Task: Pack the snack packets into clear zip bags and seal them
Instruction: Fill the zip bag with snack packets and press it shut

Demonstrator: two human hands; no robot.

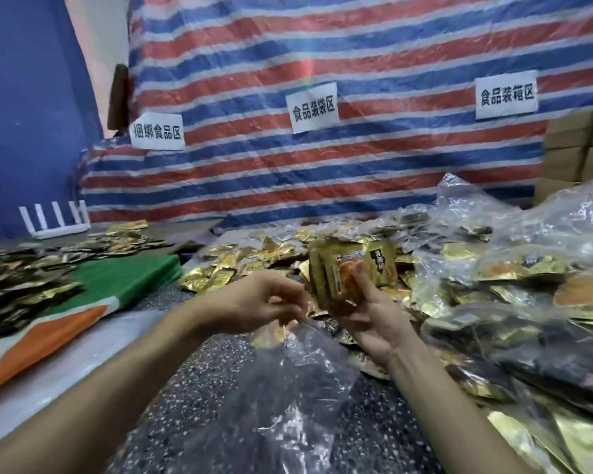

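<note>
Seen from the head camera, the right hand is turned palm up, and its grip wraps a thick upright stack of gold foil snack packets, thumb across the front packet and fingers behind. Just left of that grip, the left hand has its fingers curled, and its grip pinches the top edge of a crinkled clear plastic zip bag. The bag hangs below both hands, and its lower part lies on the dark speckled bench; blur softens the bag's mouth, so I cannot tell how wide it gapes. Beyond the grips, a loose heap of gold foil packets spreads across the bench. To the right of the right grip lie filled clear plastic bags of gold and black packets. Far left of the left grip lie a folded green, orange and white woven sheet, more dark packets, and a small white slotted rack. Behind everything hangs a red, white and blue striped tarpaulin bearing white paper signs, with stacked brown cardboard boxes at its right edge.
</note>
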